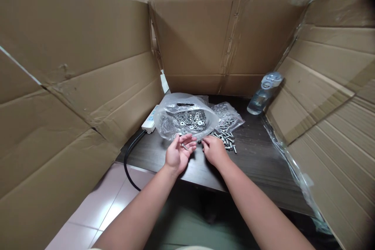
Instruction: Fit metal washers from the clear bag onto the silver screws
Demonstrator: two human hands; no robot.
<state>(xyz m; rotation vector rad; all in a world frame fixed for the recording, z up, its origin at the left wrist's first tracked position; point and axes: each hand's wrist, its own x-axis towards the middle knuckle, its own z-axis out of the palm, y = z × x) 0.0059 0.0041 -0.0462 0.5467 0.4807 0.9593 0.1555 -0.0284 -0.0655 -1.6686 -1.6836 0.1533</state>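
Note:
My left hand [181, 153] is turned palm up with its fingers half curled, and a small silver bolt [184, 147] lies across them. Just right of it, my right hand [215, 149] is closed in a pinch, knuckles up, low over the table. A small dark bit shows at its fingertips; what they hold is too small to make out. Behind both hands stands a cloudy plastic bag [164, 115], its mouth towards me, with many washers and nuts [191, 119] inside. Loose bolts [230, 140] lie in a heap beyond my right hand.
A clear zip bag [227, 111] lies behind the bolts. At the left, a white power strip [150, 121] has a black cable [125, 160] hanging over the table edge. A water bottle [260, 95] stands at the back right. Cardboard walls [193, 39] enclose the dark table [252, 172].

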